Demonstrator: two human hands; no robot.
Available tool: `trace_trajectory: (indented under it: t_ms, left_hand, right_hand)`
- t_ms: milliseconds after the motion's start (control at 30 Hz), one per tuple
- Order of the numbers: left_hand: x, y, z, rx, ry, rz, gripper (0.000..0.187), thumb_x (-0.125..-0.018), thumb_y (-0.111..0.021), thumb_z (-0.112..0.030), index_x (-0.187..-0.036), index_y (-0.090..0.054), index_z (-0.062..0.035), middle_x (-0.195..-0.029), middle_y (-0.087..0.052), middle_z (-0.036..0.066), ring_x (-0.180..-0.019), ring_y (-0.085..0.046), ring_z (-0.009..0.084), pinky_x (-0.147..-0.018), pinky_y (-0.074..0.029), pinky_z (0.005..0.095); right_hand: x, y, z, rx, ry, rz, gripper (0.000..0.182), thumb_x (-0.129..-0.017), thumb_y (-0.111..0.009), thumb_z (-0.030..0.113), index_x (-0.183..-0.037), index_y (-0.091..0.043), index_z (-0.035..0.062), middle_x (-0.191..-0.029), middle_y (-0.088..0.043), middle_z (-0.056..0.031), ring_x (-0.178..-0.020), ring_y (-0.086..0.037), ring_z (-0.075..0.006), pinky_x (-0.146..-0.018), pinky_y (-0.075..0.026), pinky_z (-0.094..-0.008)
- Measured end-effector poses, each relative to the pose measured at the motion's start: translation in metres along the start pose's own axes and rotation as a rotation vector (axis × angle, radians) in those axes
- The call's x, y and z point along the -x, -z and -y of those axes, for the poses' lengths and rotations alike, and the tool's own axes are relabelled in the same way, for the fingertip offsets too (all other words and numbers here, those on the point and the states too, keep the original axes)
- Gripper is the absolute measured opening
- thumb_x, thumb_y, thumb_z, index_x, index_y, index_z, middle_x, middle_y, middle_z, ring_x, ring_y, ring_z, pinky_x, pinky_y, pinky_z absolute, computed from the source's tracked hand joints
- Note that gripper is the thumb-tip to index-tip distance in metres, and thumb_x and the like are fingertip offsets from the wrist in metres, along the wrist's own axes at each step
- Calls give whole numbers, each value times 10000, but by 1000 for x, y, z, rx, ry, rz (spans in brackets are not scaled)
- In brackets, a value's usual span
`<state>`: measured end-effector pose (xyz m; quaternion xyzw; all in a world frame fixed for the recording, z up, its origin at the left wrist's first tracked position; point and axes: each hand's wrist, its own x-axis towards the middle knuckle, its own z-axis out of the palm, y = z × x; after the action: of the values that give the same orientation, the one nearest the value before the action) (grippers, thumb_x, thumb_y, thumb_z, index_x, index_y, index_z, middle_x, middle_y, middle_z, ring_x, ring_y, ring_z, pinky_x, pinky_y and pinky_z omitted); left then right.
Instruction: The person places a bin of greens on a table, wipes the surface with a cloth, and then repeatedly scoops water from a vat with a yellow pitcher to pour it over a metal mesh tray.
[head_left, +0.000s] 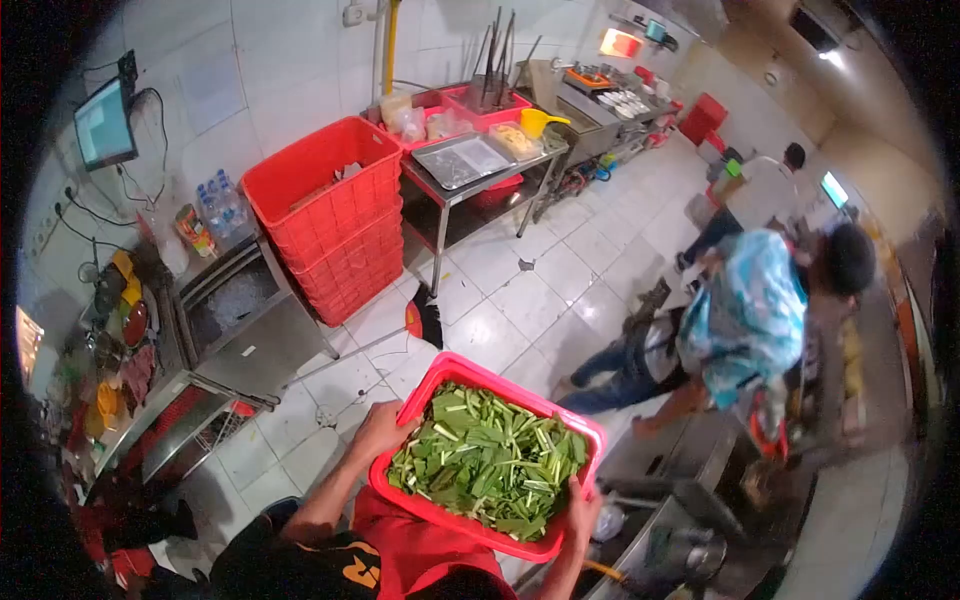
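A red plastic basin (pixel 447 368) full of chopped leafy greens (pixel 490 455) is held level in front of my body. My left hand (pixel 385 432) grips its left rim, fingers curled over the edge. On the opposite short side, my right hand (pixel 582 512) holds the rim, with part of the fingers hidden beneath the basin. The cut green leaves and pale stalks fill it almost to the rim.
Stacked red crates (pixel 325 215) stand ahead on the left, beside a metal table (pixel 470 180) bearing a tray and a yellow dipper (pixel 538 121). A steel ice bin (pixel 235 300) is at left. Two people, one in a blue patterned shirt (pixel 750 300), work at right.
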<state>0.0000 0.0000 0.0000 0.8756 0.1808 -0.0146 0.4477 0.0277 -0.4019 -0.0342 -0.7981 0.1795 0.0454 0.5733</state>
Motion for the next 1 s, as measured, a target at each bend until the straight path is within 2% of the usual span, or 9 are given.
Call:
trace_trajectory:
  t_ms: [100, 267, 367, 433, 533, 667, 833, 967, 1000]
  left_hand:
    - [-99, -15, -15, 6, -66, 31, 371, -779, -657, -332, -874, -626, 25, -792, -622, 251, -811, -626, 387, -713, -482, 438]
    - [-276, -30, -61, -106, -101, 230, 399, -769, -665, -343, -857, -628, 45, -758, -618, 254, -773, -631, 384, -706, -487, 438]
    - [-381, -71, -47, -159, -180, 96, 391, -765, -668, -333, -841, -634, 49, -737, -614, 261, -746, -640, 369, -687, -491, 432]
    - [-430, -68, -80, -166, -101, 169, 368, -763, -670, -330, -892, -648, 13, -752, -620, 255, -754, -647, 351, -697, -490, 431]
    - [-513, -98, -52, -131, -40, 163, 351, -763, -669, -324, -963, -652, -36, -803, -634, 237, -789, -645, 342, -721, -486, 434]
    - [-624, -138, -19, -202, -31, 34, 358, -757, -666, -336, -935, -659, -25, -806, -637, 234, -797, -641, 350, -729, -486, 435]
    - [-755, -154, 10, -246, 104, -35, 334, -747, -671, -332, -884, -666, -28, -797, -638, 228, -798, -634, 369, -726, -485, 443]
    - [-878, -160, 68, -297, 122, -108, 299, -773, -651, -310, -904, -669, -41, -799, -639, 221, -800, -617, 400, -718, -478, 457]
    - [-904, -155, 70, -243, 171, -202, 299, -790, -636, -307, -930, -660, -43, -811, -636, 228, -814, -613, 405, -720, -477, 459]
  right_hand:
    - [-70, -8, 26, -2, -11, -6, 290, -849, -656, 266, -898, -654, -20, -756, -604, -3, -672, -494, -90, -633, -424, -269]
    - [-196, -47, 75, -96, -34, -82, 298, -876, -619, 261, -903, -651, -34, -751, -578, 16, -667, -468, -90, -613, -405, -266]
    - [-288, -70, 99, -45, -97, -53, 308, -880, -616, 272, -904, -648, -34, -747, -571, 19, -676, -458, -89, -620, -400, -267]
    - [-349, -91, 119, 89, -55, -78, 291, -889, -605, 258, -906, -646, -30, -743, -573, 16, -677, -455, -83, -623, -397, -261]
    - [-443, -132, 130, -37, 89, -17, 261, -894, -599, 218, -842, -624, -36, -723, -565, 7, -658, -440, -81, -607, -387, -263]
    - [-558, -192, 139, 74, -50, -17, 279, -873, -627, 235, -821, -629, -39, -675, -581, 0, -608, -446, -89, -562, -393, -289]
    - [-678, -287, 116, 54, 74, -46, 300, -868, -632, 262, -789, -631, -27, -609, -551, -12, -566, -433, -88, -522, -382, -300]
    - [-756, -379, 131, 36, 36, 56, 279, -863, -645, 250, -847, -625, -27, -642, -567, -24, -588, -439, -92, -533, -388, -305]
    - [-777, -407, 130, 200, 6, 75, 254, -871, -632, 235, -877, -624, -19, -656, -583, -27, -600, -464, -101, -548, -401, -308]
